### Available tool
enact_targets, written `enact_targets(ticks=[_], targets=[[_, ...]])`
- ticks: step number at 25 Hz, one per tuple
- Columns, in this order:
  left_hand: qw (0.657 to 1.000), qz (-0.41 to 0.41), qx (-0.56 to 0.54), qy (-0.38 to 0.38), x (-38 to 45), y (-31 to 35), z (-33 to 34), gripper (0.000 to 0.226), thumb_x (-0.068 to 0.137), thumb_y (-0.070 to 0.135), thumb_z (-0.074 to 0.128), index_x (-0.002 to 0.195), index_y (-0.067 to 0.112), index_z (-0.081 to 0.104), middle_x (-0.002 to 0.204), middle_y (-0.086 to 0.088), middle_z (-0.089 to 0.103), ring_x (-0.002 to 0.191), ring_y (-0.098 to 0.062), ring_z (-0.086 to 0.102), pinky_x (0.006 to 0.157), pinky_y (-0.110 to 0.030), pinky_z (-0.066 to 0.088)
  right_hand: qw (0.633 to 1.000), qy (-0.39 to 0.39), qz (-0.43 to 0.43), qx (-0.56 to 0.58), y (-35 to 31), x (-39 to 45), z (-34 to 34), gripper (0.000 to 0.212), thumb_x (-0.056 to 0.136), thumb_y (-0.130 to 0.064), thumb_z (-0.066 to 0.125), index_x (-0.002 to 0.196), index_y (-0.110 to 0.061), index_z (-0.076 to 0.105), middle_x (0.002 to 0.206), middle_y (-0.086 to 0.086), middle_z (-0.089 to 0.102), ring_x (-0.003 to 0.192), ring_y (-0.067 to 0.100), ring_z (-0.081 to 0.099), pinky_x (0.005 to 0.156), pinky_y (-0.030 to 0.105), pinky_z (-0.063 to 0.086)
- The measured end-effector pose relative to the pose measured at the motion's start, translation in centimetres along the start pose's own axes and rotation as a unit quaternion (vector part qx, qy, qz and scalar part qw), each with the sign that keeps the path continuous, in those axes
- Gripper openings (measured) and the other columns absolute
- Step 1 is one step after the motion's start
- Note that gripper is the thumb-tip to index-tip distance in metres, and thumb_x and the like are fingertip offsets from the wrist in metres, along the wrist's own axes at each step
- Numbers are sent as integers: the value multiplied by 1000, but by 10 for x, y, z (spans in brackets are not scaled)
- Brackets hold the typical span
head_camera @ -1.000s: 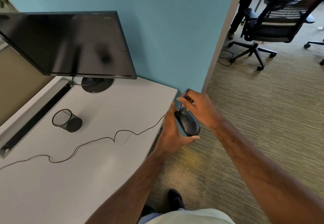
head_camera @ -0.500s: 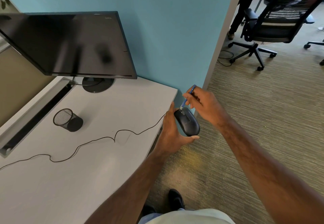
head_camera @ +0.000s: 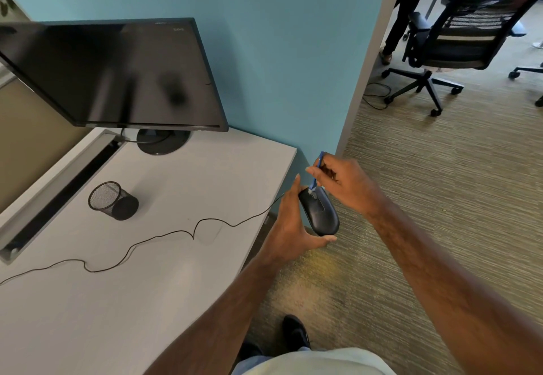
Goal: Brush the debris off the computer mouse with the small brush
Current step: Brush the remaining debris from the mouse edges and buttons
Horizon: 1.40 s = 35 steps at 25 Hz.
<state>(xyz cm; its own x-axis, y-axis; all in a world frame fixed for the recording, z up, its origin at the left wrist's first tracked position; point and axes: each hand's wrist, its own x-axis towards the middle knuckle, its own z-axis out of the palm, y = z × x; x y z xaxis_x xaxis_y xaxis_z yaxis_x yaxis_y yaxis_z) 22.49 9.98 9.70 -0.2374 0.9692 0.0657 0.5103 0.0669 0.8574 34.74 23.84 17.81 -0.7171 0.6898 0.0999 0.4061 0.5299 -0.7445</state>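
Note:
A black wired computer mouse (head_camera: 321, 214) is held in the air just past the desk's right edge, above the carpet. My left hand (head_camera: 289, 228) grips it from the left side and underneath. My right hand (head_camera: 343, 182) pinches a small brush with a thin blue handle (head_camera: 317, 170). Its pale bristles touch the front of the mouse near the scroll wheel. The mouse's thin black cable (head_camera: 164, 235) trails left across the white desk (head_camera: 147, 286).
A black monitor (head_camera: 117, 75) stands at the back of the desk, and a black mesh pen cup (head_camera: 113, 200) lies on its side. A teal partition wall (head_camera: 293, 51) rises behind. An office chair (head_camera: 458, 37) and a standing person's legs (head_camera: 402, 13) are at the far right on the carpet.
My right hand has shifted slightly, sweeping the brush tip over the front of the mouse. The left hand keeps the mouse in almost the same place.

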Motion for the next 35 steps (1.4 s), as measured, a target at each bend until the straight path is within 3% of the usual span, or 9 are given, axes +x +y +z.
enact_targets(ticks=[3,7,12,14,16,21,26,31,35], targets=[[1000,-7,3,0,-3,-3,6,126,69,60,88,158,0,22,153,-7,43,143,-18,43,117,-42,40,1000,23,13,-16,-3,-3,2,23,103,-24,66,89,-7,61,57,-17,52,52,-12,59,51,8,42],[1000,-19,-13,-20,-4,-1,7,130,67,54,92,162,12,15,160,-5,36,148,-16,37,118,-40,39,999,40,6,-4,3,-6,4,33,101,-36,66,86,-7,62,64,3,66,54,8,64,47,27,47],[999,2,3,-37,-10,-3,7,141,65,42,97,164,9,1,159,-3,32,148,-12,33,120,-29,34,999,41,2,-20,5,-11,6,29,101,-32,66,87,-7,63,59,-12,51,52,-4,57,48,13,41],[999,4,-4,-37,-11,-3,7,142,65,41,97,164,10,-1,161,-2,31,150,-11,30,121,-30,32,999,51,-4,3,9,-14,5,30,101,-38,65,87,-11,63,62,-6,58,56,3,64,48,18,45],[999,2,-5,-39,-10,-2,7,142,65,41,97,164,10,0,161,-1,31,149,-9,31,121,-29,32,999,36,-11,13,14,-15,4,36,99,-47,62,88,-13,63,66,4,65,61,16,70,52,34,54],[999,7,-9,-48,-11,-1,8,144,65,41,97,164,16,-4,157,11,27,147,-3,29,117,-18,29,999,36,-20,-10,10,-16,1,22,100,-29,67,87,-12,64,60,-20,52,56,-10,60,52,9,42],[999,4,-12,-47,-7,-3,9,144,65,40,98,164,17,-4,158,10,27,147,-2,29,115,-13,26,998,48,-29,10,13,-18,2,35,100,-42,62,87,-10,65,61,0,59,48,7,51,47,22,42],[998,3,-16,-54,-7,-2,9,142,64,39,98,164,23,-1,155,12,28,144,2,30,112,-10,28,999,42,-21,-15,11,-14,2,25,101,-30,65,95,-6,68,67,-18,55,61,-9,61,55,9,44],[999,-1,1,-38,-6,-5,8,140,64,37,98,164,15,3,150,10,34,139,1,36,113,-15,34,998,53,-33,5,13,-18,3,33,100,-41,62,92,-10,67,65,-2,60,51,5,49,52,14,40]])
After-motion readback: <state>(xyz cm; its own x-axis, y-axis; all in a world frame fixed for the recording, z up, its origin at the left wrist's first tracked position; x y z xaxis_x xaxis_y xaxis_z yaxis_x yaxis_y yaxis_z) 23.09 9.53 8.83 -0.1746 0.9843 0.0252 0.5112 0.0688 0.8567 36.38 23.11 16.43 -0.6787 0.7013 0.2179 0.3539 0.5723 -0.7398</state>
